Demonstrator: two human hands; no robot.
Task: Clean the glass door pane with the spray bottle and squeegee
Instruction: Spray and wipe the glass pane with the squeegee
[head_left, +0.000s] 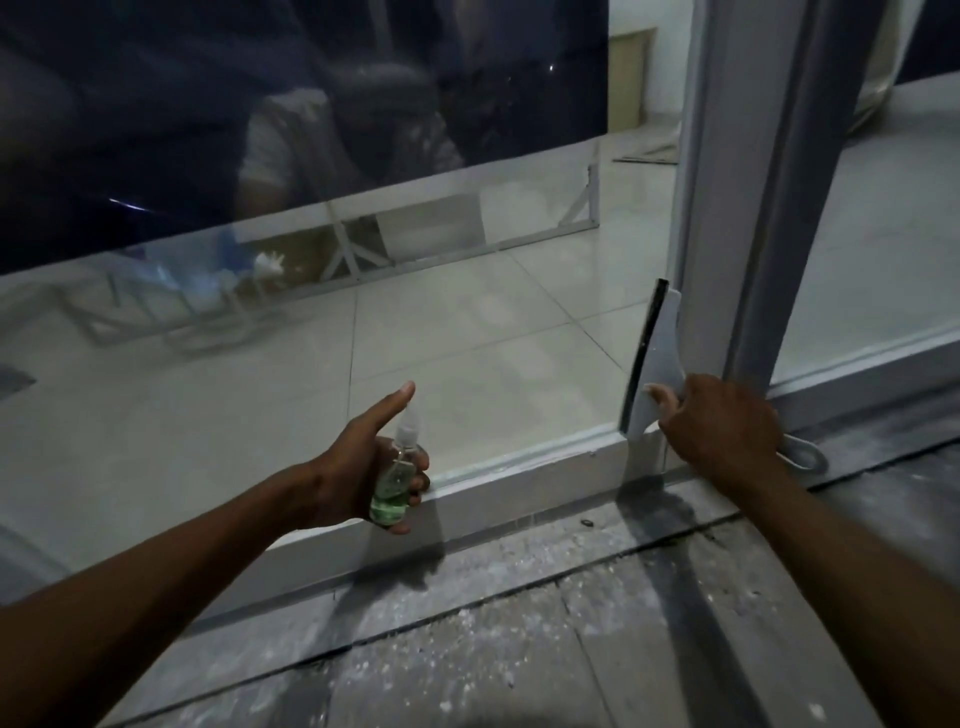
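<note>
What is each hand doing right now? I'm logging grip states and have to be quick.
Left hand: grips the spray bottle, thumb raised.
Right hand: holds the squeegee against the glass pane.

Two hands: the left hand (363, 467) and the right hand (722, 421). One spray bottle (397, 475), clear with green liquid. One white squeegee (657, 358) with a single black blade. One glass door pane (363, 312), one upright white door frame post (748, 182), one small dark bit (587, 521) on the sill
</note>
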